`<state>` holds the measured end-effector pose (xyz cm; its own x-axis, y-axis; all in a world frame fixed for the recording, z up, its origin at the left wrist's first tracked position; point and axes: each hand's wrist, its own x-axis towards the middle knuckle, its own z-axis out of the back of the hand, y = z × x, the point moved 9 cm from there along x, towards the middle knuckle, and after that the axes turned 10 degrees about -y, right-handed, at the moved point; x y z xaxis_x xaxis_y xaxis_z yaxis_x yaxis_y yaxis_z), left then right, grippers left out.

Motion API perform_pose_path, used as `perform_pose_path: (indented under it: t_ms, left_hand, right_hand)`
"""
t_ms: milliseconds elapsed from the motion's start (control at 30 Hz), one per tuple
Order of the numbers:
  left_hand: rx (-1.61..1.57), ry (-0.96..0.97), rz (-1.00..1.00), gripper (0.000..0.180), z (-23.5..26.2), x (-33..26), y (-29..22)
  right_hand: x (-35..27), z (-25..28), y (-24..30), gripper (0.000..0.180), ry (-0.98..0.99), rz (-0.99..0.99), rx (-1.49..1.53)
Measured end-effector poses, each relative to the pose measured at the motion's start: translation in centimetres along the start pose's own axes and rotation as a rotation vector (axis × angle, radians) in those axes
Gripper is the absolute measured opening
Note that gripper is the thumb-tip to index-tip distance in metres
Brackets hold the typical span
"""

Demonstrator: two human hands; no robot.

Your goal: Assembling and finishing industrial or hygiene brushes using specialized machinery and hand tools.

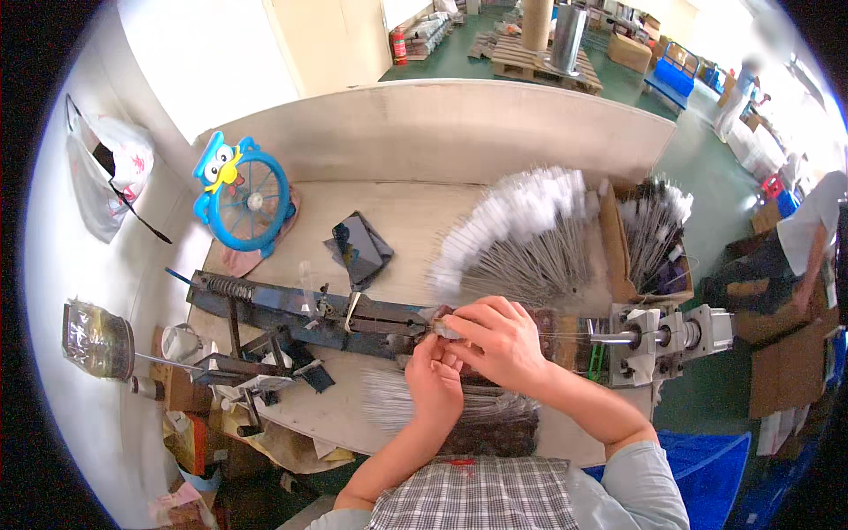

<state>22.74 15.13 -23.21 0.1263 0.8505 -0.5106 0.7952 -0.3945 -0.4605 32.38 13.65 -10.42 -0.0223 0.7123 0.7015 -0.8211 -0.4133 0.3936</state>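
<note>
My left hand [433, 384] and my right hand [503, 340] meet at the middle of a long bench machine, fingers pinched together. Between them is a small pale grey piece [448, 329], mostly hidden by my fingers; I cannot make out its kind. To the left, the machine's dark metal rail [380, 318] leads up to my fingertips. Right of my hands, thin wires [565, 335] run to a metal shaft [616, 337] on a motor-like unit [707, 331]. A bundle of loose wires [389, 397] lies below my left hand.
A fan of white-tufted wire brushes [530, 230] lies behind my hands. Beside it stands a cardboard box [616, 238] with darker brushes. A blue cartoon fan [252, 199], a dark phone-like slab [358, 247] and a crank handle [252, 415] are at the left. Another person [808, 238] is at the right edge.
</note>
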Motion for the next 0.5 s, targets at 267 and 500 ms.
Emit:
perform_pose_path:
  t_ms: [267,500]
  left_hand:
    - [0.130,0.006,-0.065,0.019,0.3,0.3,0.1]
    - [0.068,-0.023,-0.051,0.022,0.6,0.4,0.1]
  right_hand:
    - [-0.1,0.4,0.2,0.032,-0.001,0.025,-0.052]
    - [0.2,0.7,0.1,0.028,-0.012,0.008,-0.012]
